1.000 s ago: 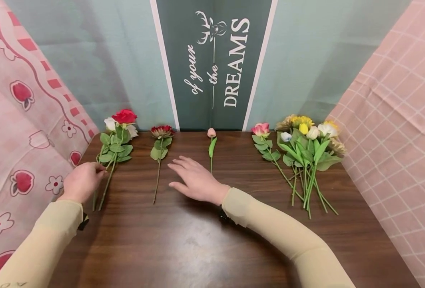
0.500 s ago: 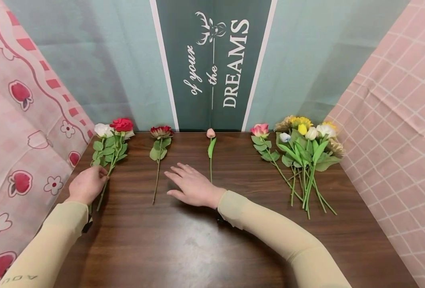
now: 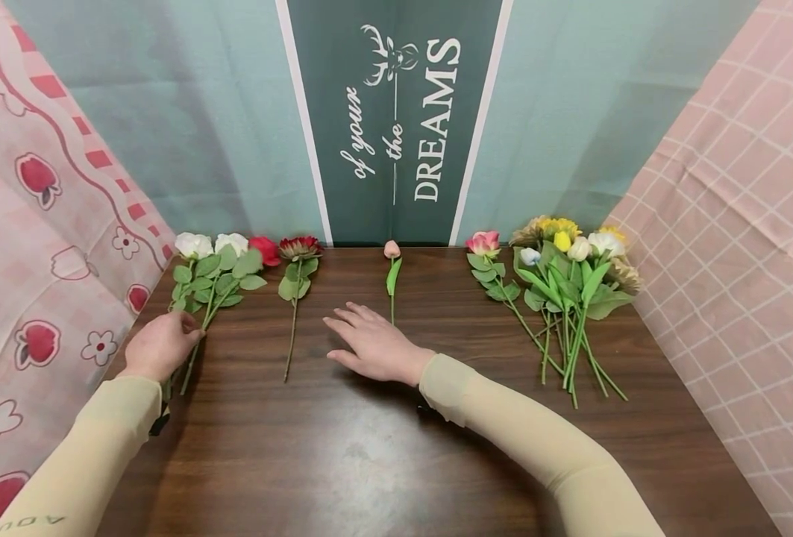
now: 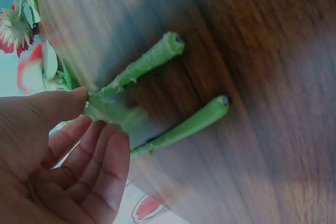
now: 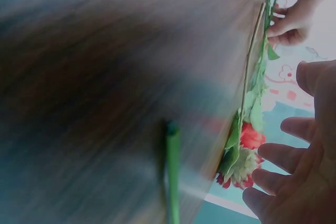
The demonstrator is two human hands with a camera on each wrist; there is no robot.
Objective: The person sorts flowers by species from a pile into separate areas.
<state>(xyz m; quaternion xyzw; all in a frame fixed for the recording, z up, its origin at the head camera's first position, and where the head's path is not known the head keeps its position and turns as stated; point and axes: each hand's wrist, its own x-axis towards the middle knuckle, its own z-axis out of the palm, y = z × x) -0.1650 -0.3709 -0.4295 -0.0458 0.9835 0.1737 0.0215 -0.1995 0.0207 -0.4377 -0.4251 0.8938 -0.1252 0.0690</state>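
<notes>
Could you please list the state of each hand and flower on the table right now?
Left hand: holds the rose stems, fingers curled.
Right hand: open, over the table, holding nothing.
Rose stems: lying flat, fanned out.
Dark red flower: lying apart, untouched.
Pink tulip: lying alone.
Mixed bunch: lying piled together.

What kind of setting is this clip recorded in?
Probably a staged tabletop booth rather than a florist's: a dark wooden table hemmed in by pink patterned cloths and a "DREAMS" banner, with what look like artificial flowers laid out in separate groups.
</notes>
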